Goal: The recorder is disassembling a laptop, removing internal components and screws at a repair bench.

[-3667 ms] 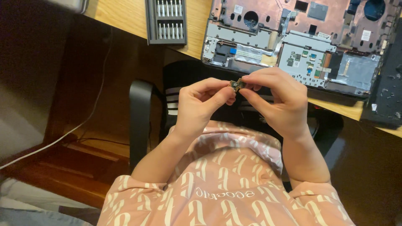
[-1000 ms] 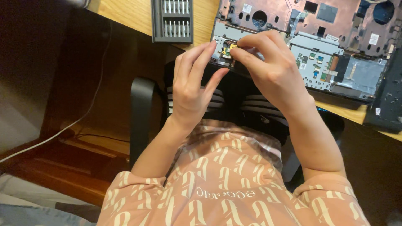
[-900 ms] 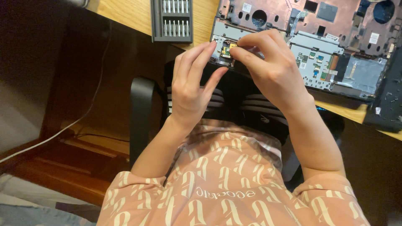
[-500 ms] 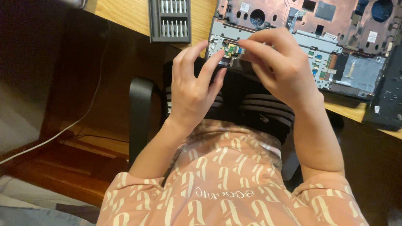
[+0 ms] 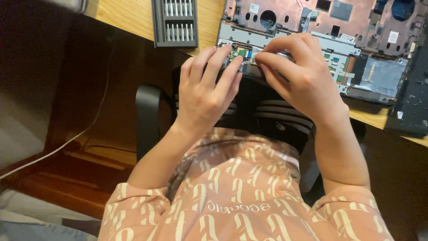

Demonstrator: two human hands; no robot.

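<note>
**Both hands at the laptop's near edge**

The left hand point(image 5: 206, 96) and right hand point(image 5: 299, 78) meet fingertips over the opened pinkish laptop chassis point(image 5: 321, 40), near its small green circuit board point(image 5: 242, 52). Whether they pinch anything is hidden. Beyond lies a grey screwdriver-bit case point(image 5: 174, 22), cut off.

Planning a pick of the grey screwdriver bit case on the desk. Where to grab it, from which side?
Take the grey rectangular bit case across its long side edges, coming from above: it lies flat on the wooden desk with both sides free. Its far end is out of frame.
</note>
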